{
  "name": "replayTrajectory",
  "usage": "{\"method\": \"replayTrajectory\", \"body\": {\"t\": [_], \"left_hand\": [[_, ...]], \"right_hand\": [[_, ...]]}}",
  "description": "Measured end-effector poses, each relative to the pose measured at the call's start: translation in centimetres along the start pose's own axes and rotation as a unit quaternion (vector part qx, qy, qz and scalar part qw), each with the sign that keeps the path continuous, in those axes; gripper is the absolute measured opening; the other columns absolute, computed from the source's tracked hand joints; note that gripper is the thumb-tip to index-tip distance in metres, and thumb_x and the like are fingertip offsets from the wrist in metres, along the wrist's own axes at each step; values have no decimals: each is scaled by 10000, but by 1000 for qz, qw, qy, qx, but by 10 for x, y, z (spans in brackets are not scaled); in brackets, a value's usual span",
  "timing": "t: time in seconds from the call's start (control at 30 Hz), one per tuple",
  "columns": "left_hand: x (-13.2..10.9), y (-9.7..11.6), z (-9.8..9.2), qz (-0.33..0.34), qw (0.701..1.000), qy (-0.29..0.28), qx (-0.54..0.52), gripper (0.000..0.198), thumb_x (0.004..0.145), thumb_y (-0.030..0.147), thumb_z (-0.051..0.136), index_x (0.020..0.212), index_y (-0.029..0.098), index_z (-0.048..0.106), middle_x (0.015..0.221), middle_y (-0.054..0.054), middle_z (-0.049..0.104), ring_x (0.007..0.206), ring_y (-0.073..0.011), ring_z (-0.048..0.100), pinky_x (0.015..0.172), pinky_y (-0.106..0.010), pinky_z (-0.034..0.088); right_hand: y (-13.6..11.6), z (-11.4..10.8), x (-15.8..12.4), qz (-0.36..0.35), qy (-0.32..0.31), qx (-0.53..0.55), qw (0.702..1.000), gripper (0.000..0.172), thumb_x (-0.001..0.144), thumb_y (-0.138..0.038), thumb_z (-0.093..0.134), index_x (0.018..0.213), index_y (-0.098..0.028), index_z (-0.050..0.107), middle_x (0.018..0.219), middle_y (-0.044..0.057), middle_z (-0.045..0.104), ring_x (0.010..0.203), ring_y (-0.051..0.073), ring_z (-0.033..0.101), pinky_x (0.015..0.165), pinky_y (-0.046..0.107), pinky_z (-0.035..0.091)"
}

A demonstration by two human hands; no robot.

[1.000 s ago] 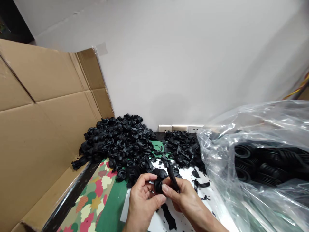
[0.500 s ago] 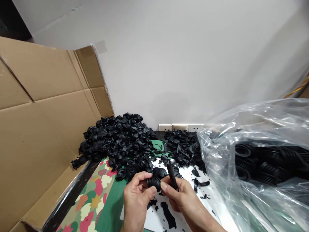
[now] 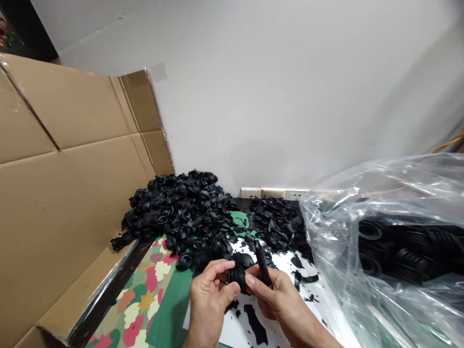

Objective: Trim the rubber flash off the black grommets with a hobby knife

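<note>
One part (image 3: 236, 276) – black, ribbed in close rings, roughly round – sits between the hands, above a white sheet (image 3: 232, 333) on the tabletop (image 3: 105, 298). The left hand (image 3: 212, 296) pinches it with curled fingers and thumb; the right hand (image 3: 277, 296) is closed around one dark stick (image 3: 263, 266), its thumb at the part's right side. Fingers cover the part's ends.

Two black heaps lie beyond: a large one (image 3: 181, 212) at left and a smaller one (image 3: 277, 227) at right, their pieces too many to count. One long scrap (image 3: 255, 325) lies on the sheet among small crumbs. One clear bag (image 3: 326, 256) of ribbed black pieces bounds the right side; cardboard (image 3: 79, 203) walls the left – three socket plates (image 3: 273, 193) line the wall behind.
</note>
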State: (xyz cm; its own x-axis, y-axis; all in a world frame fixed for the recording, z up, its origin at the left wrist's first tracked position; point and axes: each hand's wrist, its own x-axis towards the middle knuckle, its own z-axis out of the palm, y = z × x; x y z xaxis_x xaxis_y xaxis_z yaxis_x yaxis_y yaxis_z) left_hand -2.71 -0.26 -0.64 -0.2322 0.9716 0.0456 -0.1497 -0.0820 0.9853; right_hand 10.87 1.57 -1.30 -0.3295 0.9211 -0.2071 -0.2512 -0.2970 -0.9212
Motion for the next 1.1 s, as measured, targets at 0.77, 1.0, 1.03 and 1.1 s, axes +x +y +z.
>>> {"method": "replayTrajectory", "body": {"t": [0.77,1.0,1.03,1.1], "left_hand": [[-4,-6,5,-2,998,-9,69,179,494,27,674,609,155,724,642,23,534,545,-103,498,498,-206,389],[-6,-3,8,-28,997,-26,71,148,494,38,677,589,145,713,626,22,522,520,-102,467,464,-215,354],[-7,-2,8,-28,997,-31,69,151,495,35,677,589,147,712,630,22,523,527,-104,474,473,-217,359],[-7,-2,9,-23,997,-38,69,164,492,24,678,590,152,710,637,22,526,540,-107,483,489,-219,363]], "right_hand": [[-35,-27,-31,-161,110,-138,971,470,757,-652,517,839,-212,661,593,-9,521,501,129,432,464,241,333],[-10,-14,-23,-119,94,55,987,378,647,-459,759,660,-204,481,495,-74,461,401,72,374,422,211,283],[-8,-13,-23,-125,96,51,986,372,629,-421,781,653,-201,482,510,-71,475,411,72,387,429,212,291],[-6,-12,-24,-141,105,15,984,311,648,-387,774,671,-192,533,498,-67,481,432,84,412,451,219,315]]}}
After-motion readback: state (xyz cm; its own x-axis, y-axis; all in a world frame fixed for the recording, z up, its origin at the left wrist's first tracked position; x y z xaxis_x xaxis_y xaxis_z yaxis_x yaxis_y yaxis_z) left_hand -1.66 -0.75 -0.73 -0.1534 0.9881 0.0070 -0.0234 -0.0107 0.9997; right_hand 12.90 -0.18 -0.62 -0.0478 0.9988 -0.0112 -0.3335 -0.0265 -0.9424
